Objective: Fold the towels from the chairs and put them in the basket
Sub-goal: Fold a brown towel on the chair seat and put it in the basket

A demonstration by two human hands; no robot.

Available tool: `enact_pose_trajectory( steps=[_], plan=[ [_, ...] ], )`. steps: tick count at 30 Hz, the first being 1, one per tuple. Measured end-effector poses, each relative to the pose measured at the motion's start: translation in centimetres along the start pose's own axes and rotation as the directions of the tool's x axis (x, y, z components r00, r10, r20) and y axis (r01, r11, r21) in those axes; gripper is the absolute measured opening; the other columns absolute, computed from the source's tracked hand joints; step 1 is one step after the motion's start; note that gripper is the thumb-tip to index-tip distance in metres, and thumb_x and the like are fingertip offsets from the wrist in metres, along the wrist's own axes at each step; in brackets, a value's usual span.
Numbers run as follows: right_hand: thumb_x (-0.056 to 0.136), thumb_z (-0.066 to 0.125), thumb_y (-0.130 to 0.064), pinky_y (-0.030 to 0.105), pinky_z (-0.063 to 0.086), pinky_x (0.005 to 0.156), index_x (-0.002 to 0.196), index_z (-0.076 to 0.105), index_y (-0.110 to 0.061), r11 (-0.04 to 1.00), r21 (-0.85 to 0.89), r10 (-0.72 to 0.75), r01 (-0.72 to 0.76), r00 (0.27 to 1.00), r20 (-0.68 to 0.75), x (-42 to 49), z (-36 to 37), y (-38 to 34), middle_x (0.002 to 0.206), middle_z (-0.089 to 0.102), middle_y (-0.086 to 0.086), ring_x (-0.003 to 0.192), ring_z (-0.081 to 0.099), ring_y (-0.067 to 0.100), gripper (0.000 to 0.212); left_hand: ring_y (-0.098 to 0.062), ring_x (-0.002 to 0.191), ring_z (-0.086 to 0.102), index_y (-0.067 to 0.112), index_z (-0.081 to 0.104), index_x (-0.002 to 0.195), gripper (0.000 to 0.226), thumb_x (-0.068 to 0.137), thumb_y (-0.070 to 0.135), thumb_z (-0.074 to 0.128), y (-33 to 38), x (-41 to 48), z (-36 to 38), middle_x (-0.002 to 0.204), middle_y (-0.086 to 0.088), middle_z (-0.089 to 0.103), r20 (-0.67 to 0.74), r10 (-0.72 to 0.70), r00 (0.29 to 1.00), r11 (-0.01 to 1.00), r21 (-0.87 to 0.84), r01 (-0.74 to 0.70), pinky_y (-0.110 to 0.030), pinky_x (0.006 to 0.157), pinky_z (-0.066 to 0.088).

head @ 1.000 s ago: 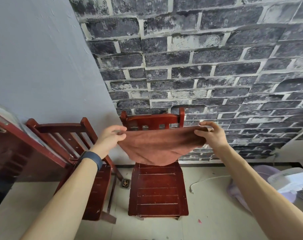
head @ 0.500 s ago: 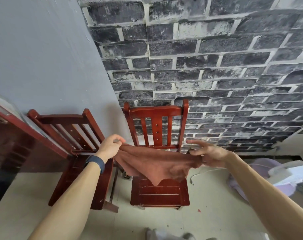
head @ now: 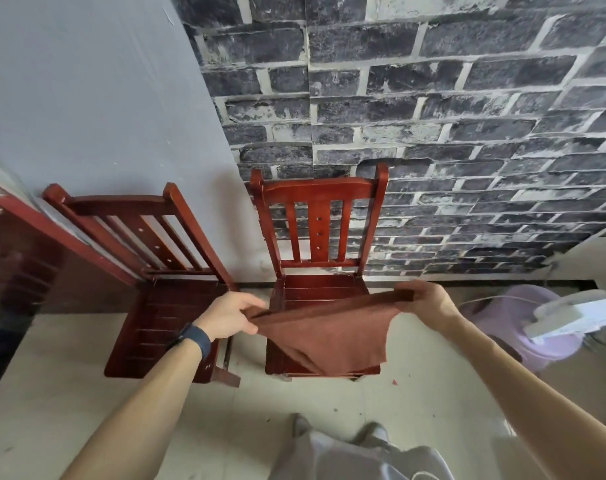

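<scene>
Holding a brown towel [head: 329, 330] spread over the seat of the right-hand chair [head: 324, 192], we pinch one corner in our left grip [head: 230, 318] and the opposite corner in our right grip [head: 429, 301], the lilac basket [head: 492, 323] nearby.

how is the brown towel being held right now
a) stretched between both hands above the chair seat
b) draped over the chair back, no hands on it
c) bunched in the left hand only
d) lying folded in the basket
a: the left hand and right hand each pinch an end of the brown towel, which sags between them over the seat of the right chair.
</scene>
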State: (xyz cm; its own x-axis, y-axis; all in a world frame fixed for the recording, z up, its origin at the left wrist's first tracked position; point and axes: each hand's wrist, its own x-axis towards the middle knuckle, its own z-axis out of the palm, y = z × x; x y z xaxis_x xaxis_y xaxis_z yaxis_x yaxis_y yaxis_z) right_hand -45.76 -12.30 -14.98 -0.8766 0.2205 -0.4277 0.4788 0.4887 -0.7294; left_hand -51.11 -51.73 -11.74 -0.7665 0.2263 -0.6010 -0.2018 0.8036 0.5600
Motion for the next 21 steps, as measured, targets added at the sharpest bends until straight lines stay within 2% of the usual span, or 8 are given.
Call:
enact_pose_trajectory(
  steps=[2,5,9,12,14,16,18,21],
  plan=[
    [0.085,0.075,-0.015,0.022,0.045,0.085,0.11,0.077,-0.023,0.971,-0.237,-0.039,0.027,0.998,-0.045,-0.5,0.8,0.8,0.103,0.074,-0.006,0.091,0.064,0.014,0.026,-0.017,0.118,0.061,0.019,0.069,0.125,0.038,0.087,0.017,0.073,-1.2,0.2,1.8,0.125,0.0,0.068,-0.118,0.024,0.993,0.977,0.215,0.002,-0.025,0.101,0.044],
    [0.09,0.068,-0.019,0.031,0.051,0.084,0.107,0.077,-0.023,0.901,-0.432,-0.08,0.044,0.995,-0.065,-1.5,2.3,2.7,0.105,0.076,-0.001,0.095,0.067,0.025,0.02,-0.024,0.108,0.066,0.024,0.068,0.124,0.032,0.099,0.039,0.055,-3.3,0.3,4.2,0.119,-0.004,0.071,-0.216,0.082,0.973,0.891,0.454,0.026,-0.034,0.088,0.052],
    [0.092,0.062,-0.03,0.035,0.055,0.079,0.106,0.075,-0.032,0.796,-0.604,0.056,-0.027,0.998,0.03,-3.0,4.1,5.7,0.103,0.073,0.0,0.093,0.067,0.026,0.019,-0.022,0.104,0.063,0.03,0.064,0.117,0.033,0.104,0.043,0.037,-6.1,0.1,6.2,0.111,0.002,0.07,-0.047,0.167,0.985,0.636,0.769,-0.071,-0.032,0.08,0.046],
    [0.091,0.06,-0.035,0.033,0.055,0.079,0.098,0.074,-0.039,0.756,-0.654,0.153,-0.025,0.978,0.139,-3.3,5.2,6.4,0.104,0.071,-0.002,0.092,0.066,0.022,0.016,-0.022,0.103,0.064,0.029,0.064,0.113,0.031,0.104,0.039,0.036,-8.1,0.2,6.7,0.11,0.002,0.068,0.067,0.127,0.99,0.58,0.805,-0.129,-0.035,0.083,0.049],
    [0.088,0.06,-0.037,0.032,0.054,0.078,0.082,0.067,-0.048,0.746,-0.664,0.209,-0.051,0.964,0.161,-2.8,5.6,6.4,0.103,0.072,-0.004,0.089,0.064,0.021,0.014,-0.023,0.099,0.066,0.029,0.062,0.112,0.029,0.104,0.038,0.035,-8.8,0.7,6.7,0.108,0.002,0.068,0.075,0.115,0.99,0.59,0.797,-0.129,-0.035,0.08,0.051],
    [0.086,0.059,-0.039,0.032,0.053,0.077,0.076,0.06,-0.05,0.742,-0.665,0.242,-0.084,0.959,0.149,-1.7,5.8,6.3,0.104,0.072,-0.004,0.092,0.065,0.023,0.015,-0.025,0.096,0.067,0.028,0.058,0.114,0.028,0.106,0.037,0.033,-9.0,1.8,6.4,0.106,0.0,0.069,0.038,0.105,0.994,0.616,0.782,-0.095,-0.035,0.073,0.05],
    [0.088,0.059,-0.044,0.033,0.051,0.074,0.087,0.065,-0.046,0.747,-0.656,0.243,-0.109,0.963,0.117,0.2,6.1,6.1,0.106,0.072,-0.002,0.096,0.065,0.026,0.007,-0.028,0.094,0.068,0.026,0.055,0.115,0.029,0.106,0.037,0.03,-8.6,3.8,6.0,0.105,-0.003,0.07,-0.03,0.076,0.997,0.667,0.745,-0.028,-0.035,0.066,0.047],
    [0.091,0.055,-0.05,0.033,0.049,0.073,0.102,0.069,-0.041,0.75,-0.643,0.226,-0.153,0.974,0.032,4.3,7.0,6.0,0.108,0.071,0.003,0.099,0.066,0.03,0.019,-0.029,0.091,0.069,0.027,0.056,0.114,0.031,0.105,0.043,0.03,-7.8,7.9,5.6,0.101,-0.005,0.071,-0.156,-0.018,0.988,0.771,0.627,0.113,-0.031,0.062,0.045]
  ],
)
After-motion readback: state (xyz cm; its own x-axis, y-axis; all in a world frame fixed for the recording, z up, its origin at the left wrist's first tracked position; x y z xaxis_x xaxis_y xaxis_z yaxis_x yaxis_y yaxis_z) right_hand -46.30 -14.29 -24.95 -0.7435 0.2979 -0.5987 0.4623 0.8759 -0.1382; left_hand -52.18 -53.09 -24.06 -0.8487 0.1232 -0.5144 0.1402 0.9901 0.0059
